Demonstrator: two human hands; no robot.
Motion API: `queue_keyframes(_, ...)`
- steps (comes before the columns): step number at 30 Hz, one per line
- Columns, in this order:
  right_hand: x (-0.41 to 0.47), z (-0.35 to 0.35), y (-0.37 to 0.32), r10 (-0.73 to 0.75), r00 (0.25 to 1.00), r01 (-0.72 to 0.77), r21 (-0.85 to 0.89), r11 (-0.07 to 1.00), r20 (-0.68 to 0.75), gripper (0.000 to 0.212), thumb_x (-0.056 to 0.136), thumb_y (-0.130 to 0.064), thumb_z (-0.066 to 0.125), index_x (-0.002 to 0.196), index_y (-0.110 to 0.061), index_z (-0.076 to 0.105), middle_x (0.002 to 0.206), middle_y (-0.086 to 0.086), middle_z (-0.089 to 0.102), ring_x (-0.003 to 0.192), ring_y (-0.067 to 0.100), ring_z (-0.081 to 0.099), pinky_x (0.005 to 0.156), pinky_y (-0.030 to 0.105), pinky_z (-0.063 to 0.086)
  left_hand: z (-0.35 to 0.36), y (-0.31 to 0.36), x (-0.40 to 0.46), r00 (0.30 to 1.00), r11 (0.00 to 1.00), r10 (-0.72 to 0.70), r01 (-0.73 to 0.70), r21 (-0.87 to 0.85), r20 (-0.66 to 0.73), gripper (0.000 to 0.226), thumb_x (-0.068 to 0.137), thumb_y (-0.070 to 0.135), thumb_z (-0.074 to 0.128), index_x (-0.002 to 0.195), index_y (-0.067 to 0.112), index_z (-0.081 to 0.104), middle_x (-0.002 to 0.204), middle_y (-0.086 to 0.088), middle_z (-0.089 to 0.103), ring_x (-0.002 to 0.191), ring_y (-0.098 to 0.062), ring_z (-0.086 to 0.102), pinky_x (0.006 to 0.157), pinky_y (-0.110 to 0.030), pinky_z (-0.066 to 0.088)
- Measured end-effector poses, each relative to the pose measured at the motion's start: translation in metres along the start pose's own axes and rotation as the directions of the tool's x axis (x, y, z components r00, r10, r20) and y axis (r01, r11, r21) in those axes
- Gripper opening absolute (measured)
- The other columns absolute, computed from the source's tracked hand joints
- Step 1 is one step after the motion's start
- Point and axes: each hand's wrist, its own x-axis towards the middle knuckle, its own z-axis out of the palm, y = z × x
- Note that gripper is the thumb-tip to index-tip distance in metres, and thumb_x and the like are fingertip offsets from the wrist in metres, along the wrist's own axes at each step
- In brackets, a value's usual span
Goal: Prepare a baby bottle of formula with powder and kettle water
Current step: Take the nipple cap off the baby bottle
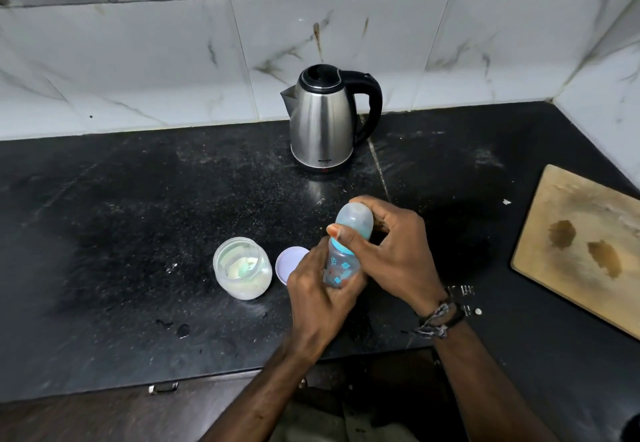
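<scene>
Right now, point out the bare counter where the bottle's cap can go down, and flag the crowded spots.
Free: the wide black counter left of the powder jar, and the strip between the right hand and the cutting board. The stretch in front of the kettle is bare too. Crowded: jar, its lid, left hand and baby bottle sit tightly together.

Brushed steel kettle [320, 123], translucent plastic bottle [341, 265], speckled matt counter [138, 216], worn wood board [581, 244]

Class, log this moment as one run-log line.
left hand grips baby bottle | right hand grips its cap | powder jar open | kettle untouched
</scene>
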Motion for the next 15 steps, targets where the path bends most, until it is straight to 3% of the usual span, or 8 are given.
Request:
queue_keyframes(3,-0.001,-0.006,-0.001,-0.036,0.997,0.031,0.067,0.997,0.072,0.023,0.082,-0.028,0.082,0.095,-0.013,0.07,0.084,0.006,0.072,0.079,0.023,0.07,0.073,0.044,0.058,-0.01,0.005,-0.001,0.991,0.99,-0.093,0.102,-0.097,0.098,0.028,0.084,0.024,0.081,0.11,0.017,0.073,0.085,-0.002,0.074,0.078,-0.021,0.072,0.066,-0.047,0.057)
queue_keyframes(7,-0.001,-0.011,0.006,-0.048,0.981,0.015,0.175,0.984,0.189,0.038,0.078,-0.038,0.078,0.109,-0.017,0.069,0.099,0.006,0.075,0.093,0.024,0.072,0.084,0.046,0.059,-0.022,0.008,0.0,0.969,0.961,-0.12,0.168,-0.22,0.217,0.029,0.083,0.005,0.085,0.109,0.014,0.074,0.09,-0.008,0.077,0.079,-0.021,0.071,0.07,-0.05,0.061)
queue_keyframes(9,0.001,-0.015,0.011,-0.036,0.969,-0.026,0.243,0.97,0.246,0.043,0.078,-0.036,0.078,0.116,-0.02,0.067,0.107,0.007,0.075,0.101,0.024,0.073,0.089,0.047,0.059,-0.026,0.005,0.002,0.96,0.951,-0.112,0.178,-0.253,0.255,0.032,0.082,0.0,0.085,0.11,0.01,0.074,0.092,-0.007,0.077,0.081,-0.014,0.07,0.073,-0.04,0.061)
queue_keyframes(12,0.003,-0.019,0.013,-0.035,0.947,-0.106,0.413,0.904,0.32,0.052,0.078,-0.038,0.082,0.121,-0.015,0.064,0.111,0.009,0.075,0.102,0.024,0.072,0.086,0.036,0.059,-0.03,0.004,0.006,0.938,0.93,-0.11,0.214,-0.3,0.329,0.036,0.08,-0.002,0.084,0.111,0.012,0.072,0.089,0.008,0.075,0.082,-0.002,0.066,0.073,-0.022,0.054)
queue_keyframes(15,0.006,-0.024,0.012,-0.087,0.942,-0.125,0.581,0.805,0.324,0.058,0.08,-0.041,0.078,0.125,-0.01,0.061,0.112,0.013,0.073,0.105,0.03,0.07,0.09,0.037,0.057,-0.03,0.003,0.006,0.905,0.905,-0.114,0.264,-0.334,0.409,0.032,0.078,-0.003,0.081,0.103,0.015,0.072,0.082,0.017,0.071,0.076,0.003,0.062,0.071,-0.014,0.049)
